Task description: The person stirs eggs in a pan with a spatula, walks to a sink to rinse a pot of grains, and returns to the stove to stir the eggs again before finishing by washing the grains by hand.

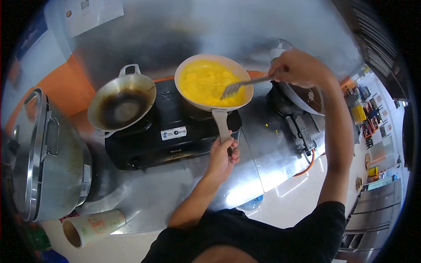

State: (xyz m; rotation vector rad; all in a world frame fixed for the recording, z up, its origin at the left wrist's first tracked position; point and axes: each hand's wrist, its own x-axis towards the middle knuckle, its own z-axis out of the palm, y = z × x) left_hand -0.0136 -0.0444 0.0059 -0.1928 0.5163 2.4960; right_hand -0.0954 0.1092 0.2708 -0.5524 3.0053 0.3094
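A pale frying pan (179, 87) with yellow beaten egg (204, 81) in it sits over the right burner of a black gas stove (175, 147). My left hand (222, 154) is closed around the pan's handle (221, 122). Over the pan's right side, my right hand (300, 68) grips a fork (239, 87), its tines down at the egg's surface. Parts of the egg look thicker and lumpy. The end of the fork's handle is hidden in my fingers.
Left of the pan, a two-handled wok (147, 98) with a browned inside rests on the stove. A big lidded metal cooker (66, 162) and a plastic-film roll (94, 227) are further left. Another burner (302, 133) with a wide pan (291, 94) and orange hose (309, 164) is right.
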